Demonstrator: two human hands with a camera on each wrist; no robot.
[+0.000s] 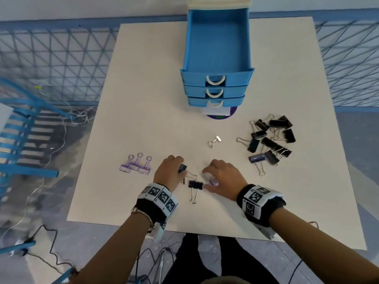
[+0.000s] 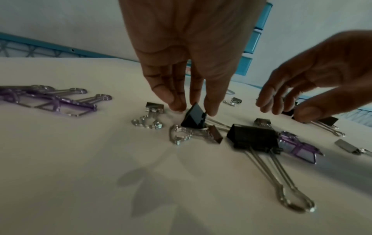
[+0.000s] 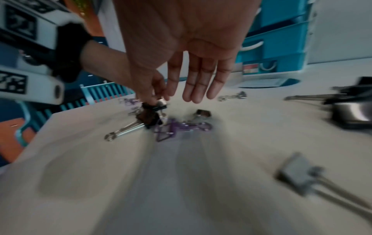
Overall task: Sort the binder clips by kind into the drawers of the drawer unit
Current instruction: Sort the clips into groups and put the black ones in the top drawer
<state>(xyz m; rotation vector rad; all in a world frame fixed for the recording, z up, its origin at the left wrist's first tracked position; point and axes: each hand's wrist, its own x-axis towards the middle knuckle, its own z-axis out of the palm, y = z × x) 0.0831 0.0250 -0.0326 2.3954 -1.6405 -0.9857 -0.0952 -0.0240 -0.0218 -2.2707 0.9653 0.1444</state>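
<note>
My left hand (image 1: 180,167) pinches a black binder clip (image 2: 193,118) between fingertips and thumb, low on the white table (image 1: 155,103). Two small silver clips (image 2: 150,116) lie right beside it. My right hand (image 1: 206,179) hovers with straight fingers over a purple clip (image 3: 181,127), holding nothing. Between the hands lies a larger black clip (image 1: 195,184). Three purple clips (image 1: 135,166) lie grouped to the left. A pile of black clips (image 1: 270,138) sits at the right. The blue drawer unit (image 1: 217,75) stands at the back with its top drawer pulled out and nothing visible in it.
A lone silver clip (image 1: 214,141) lies mid-table, in front of the drawers. Blue mesh fencing (image 1: 57,62) surrounds the table, and cables (image 1: 61,140) trail on the floor to the left. My legs are at the table's near edge.
</note>
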